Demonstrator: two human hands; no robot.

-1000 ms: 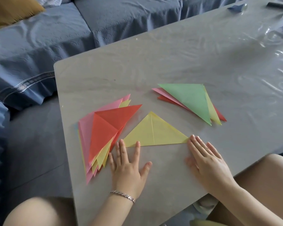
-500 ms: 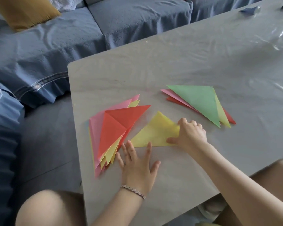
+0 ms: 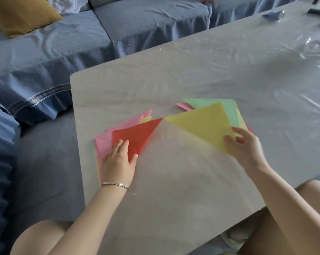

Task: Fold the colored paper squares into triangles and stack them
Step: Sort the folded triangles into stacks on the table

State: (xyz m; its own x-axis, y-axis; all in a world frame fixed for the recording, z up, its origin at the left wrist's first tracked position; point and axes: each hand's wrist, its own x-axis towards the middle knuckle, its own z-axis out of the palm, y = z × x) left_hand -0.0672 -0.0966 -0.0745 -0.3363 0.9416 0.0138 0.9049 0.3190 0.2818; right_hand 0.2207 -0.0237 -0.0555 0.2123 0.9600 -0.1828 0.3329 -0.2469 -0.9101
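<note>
Right hand (image 3: pixel 245 146): right of centre, thumb on top and fingers curled behind, pinching the lower right corner of the yellow triangle (image 3: pixel 201 125).
Yellow triangle: folded, slightly blurred, long point aimed left toward mid-frame. It overlaps most of the folded stack (image 3: pixel 210 103); whether it lies on the stack or is held just above it cannot be told.
Folded stack: green triangle uppermost, pink tip showing at its left, a sliver of red at its right edge beside the hand.
Left hand (image 3: pixel 118 160): left of centre, fingers loosely spread and laid on the red sheet (image 3: pixel 139 135), thumb at the sheet's lower edge, nothing gripped.
Red sheet: top of the unfolded pile (image 3: pixel 105 142), point reaching up and right, nearly meeting the yellow tip. Pink and yellow sheets fan out beneath.
Bracelet (image 3: pixel 116 185): silver, on the left wrist.
Table (image 3: pixel 174 181): pale grey, bearing both heaps.
Sofa (image 3: pixel 137 28): blue cover, top of frame.
Cushion (image 3: pixel 21 13): mustard, upper left.
</note>
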